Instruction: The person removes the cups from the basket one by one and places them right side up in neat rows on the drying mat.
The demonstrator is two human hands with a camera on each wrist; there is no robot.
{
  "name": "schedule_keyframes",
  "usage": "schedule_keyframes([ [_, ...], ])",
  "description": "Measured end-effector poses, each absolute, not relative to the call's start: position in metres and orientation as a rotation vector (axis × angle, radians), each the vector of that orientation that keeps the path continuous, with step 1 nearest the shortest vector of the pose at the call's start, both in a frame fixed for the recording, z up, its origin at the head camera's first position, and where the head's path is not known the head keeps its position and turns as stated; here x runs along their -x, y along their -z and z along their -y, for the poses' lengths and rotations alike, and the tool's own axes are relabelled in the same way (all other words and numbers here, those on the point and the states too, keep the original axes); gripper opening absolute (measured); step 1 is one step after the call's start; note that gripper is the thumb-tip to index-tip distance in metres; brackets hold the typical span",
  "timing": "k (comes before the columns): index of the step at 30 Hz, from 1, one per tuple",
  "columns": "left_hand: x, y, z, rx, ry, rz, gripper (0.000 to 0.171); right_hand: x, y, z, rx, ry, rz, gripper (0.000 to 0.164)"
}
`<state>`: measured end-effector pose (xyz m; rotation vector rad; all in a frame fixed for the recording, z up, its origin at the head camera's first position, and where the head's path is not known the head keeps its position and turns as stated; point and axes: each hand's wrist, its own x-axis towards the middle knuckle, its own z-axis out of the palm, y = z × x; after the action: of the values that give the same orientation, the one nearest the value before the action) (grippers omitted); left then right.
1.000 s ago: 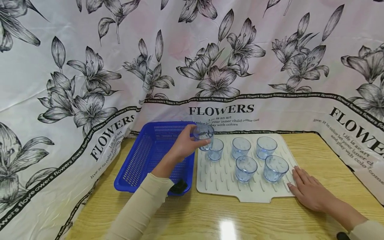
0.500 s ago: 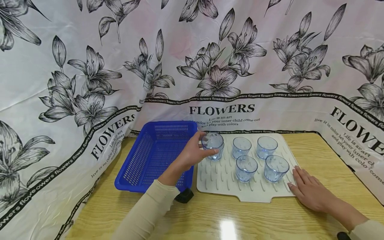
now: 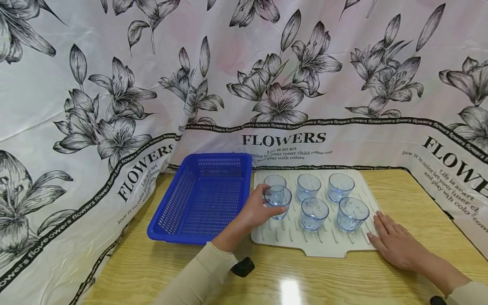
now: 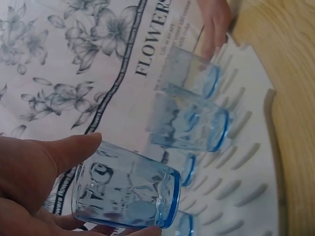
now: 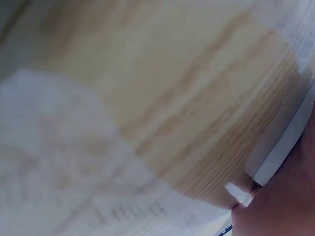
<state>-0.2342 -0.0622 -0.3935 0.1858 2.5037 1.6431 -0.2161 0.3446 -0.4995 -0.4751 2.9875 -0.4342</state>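
My left hand (image 3: 256, 210) grips a clear blue drinking glass (image 4: 129, 189) by its sides, thumb on one side and fingers on the other. In the head view that glass is over the left part of a white ridged drying mat (image 3: 263, 232), in front of another blue glass (image 3: 275, 180). Several more blue glasses (image 3: 314, 214) stand upright on the mat to the right. My right hand (image 3: 398, 243) lies flat with its fingers extended at the mat's right edge. Its fingertips touch that edge.
A blue perforated plastic basket (image 3: 198, 203) stands on the wooden table (image 3: 267, 279), left of the mat and close to the left forearm. A floral curtain (image 3: 282, 148) hangs behind and along both sides of the table.
My left hand has carried the glass right and toward me, from beside the basket and past the back-left glass to a place in front of it. The right hand stays at the mat's edge.
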Motion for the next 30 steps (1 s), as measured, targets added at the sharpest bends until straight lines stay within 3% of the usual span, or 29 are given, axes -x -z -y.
schedule_keyframes([
  [30,0.222,0.428,0.042,-0.036,-1.497,-2.678,0.083,0.215,0.499,-0.345,0.480,0.438,-2.977,0.075],
])
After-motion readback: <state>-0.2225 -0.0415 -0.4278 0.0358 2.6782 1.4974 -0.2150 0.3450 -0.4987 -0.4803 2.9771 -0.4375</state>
